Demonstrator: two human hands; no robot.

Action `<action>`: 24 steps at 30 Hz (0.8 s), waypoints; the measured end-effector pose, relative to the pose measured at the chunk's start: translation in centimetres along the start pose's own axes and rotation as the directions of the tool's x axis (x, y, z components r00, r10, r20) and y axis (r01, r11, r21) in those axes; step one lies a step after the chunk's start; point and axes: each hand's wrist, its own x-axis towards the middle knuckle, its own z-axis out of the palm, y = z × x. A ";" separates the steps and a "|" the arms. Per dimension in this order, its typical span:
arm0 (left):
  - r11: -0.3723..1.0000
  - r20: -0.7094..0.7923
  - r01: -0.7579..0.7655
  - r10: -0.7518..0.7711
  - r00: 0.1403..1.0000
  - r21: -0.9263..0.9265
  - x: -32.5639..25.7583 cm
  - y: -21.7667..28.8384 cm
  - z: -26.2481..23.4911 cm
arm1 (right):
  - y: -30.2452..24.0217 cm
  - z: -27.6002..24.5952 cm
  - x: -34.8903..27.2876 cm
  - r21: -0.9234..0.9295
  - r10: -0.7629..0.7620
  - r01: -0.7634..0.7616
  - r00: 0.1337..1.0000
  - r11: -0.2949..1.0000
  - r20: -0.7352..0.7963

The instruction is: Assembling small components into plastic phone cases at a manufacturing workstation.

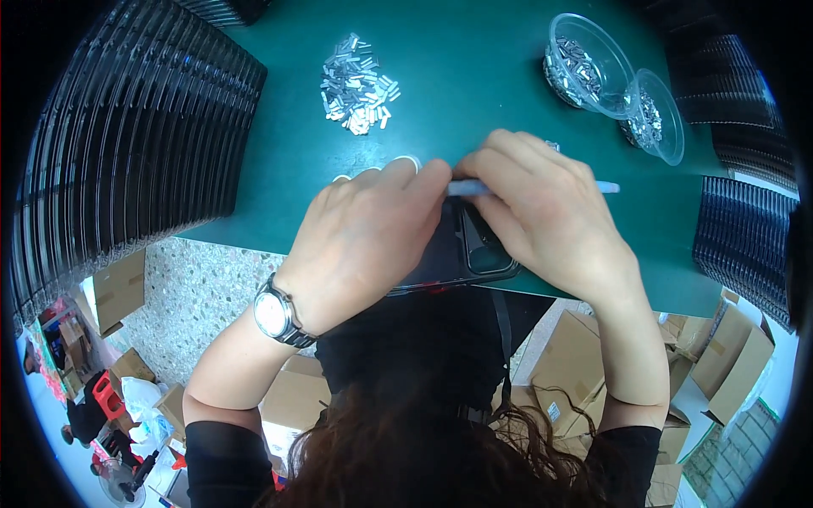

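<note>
A slim light-blue pen-shaped tool (pixel 607 187) lies across the grip of my right hand (pixel 550 207), whose fingers are closed round it. Its other end reaches the closed thumb and forefinger of my left hand (pixel 368 229). What those left fingers pinch is hidden, and white bands show at their far edge. Under both hands, at the table's near edge, is a black phone case (pixel 490 273) with a large camera opening at its right. Small silver metal pieces (pixel 356 85) form a loose pile beyond my left hand.
Two clear round tubs (pixel 622 102) (pixel 669 152) of small metal pieces stand on the green table (pixel 457 76) at the far right. Tall stacks of black trays (pixel 152 127) rise at the left, with more stacks (pixel 745 241) at the right. Cardboard boxes (pixel 572 356) lie below.
</note>
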 end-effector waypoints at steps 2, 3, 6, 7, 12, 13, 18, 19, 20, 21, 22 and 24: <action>1.000 -0.004 -0.007 0.008 1.000 0.009 0.0 0.0 0.1 | -0.1 -0.4 -0.1 -0.013 0.000 0.000 1.000 1.000 -0.013; 1.000 0.002 0.001 -0.001 1.000 0.011 0.1 0.1 0.2 | -0.3 -0.6 -0.3 -0.079 -0.004 0.004 1.000 0.997 -0.004; 1.000 0.009 0.014 -0.014 1.000 0.008 0.0 0.0 0.2 | -0.9 -0.2 -0.3 -0.191 -0.005 0.012 0.999 0.982 0.034; 1.000 0.008 0.017 -0.017 1.000 0.002 0.1 -0.1 0.2 | -1.2 0.0 -0.2 -0.240 -0.002 0.017 0.998 0.971 0.064; 0.999 0.022 0.050 -0.050 0.999 0.023 0.6 0.1 0.2 | -1.7 1.5 -0.2 -0.313 0.036 -0.031 0.999 0.949 0.011; 0.998 0.021 0.066 -0.066 0.998 0.017 0.6 0.1 0.1 | -1.7 1.9 -0.2 -0.320 0.034 -0.044 0.999 0.946 -0.037; 0.996 -0.031 0.059 -0.061 0.998 -0.061 -0.1 0.7 -2.2 | -1.1 2.2 -0.2 -0.287 -0.076 0.028 0.985 0.958 -0.157; 0.993 -0.029 0.045 -0.049 0.998 -0.108 -0.4 1.1 -3.3 | -0.8 1.9 -0.3 -0.270 -0.150 0.089 0.965 0.959 -0.215; 0.996 -0.041 0.035 -0.038 0.998 -0.088 -0.5 1.6 -4.7 | -0.6 1.2 -0.4 -0.278 -0.162 0.094 0.958 0.956 -0.235; 0.974 0.013 0.054 -0.052 0.999 -0.221 -0.9 2.3 -6.3 | -0.6 0.8 -0.6 -0.275 -0.257 0.171 0.913 0.946 -0.318; 0.932 0.065 0.072 -0.052 0.997 -0.355 -1.0 2.7 -7.6 | -0.4 0.3 -0.8 -0.287 -0.346 0.244 0.851 0.926 -0.395; 0.907 0.053 0.011 0.012 0.999 -0.420 -1.1 2.3 -8.1 | -0.3 0.3 -0.6 -0.341 -0.427 0.285 0.765 0.896 -0.481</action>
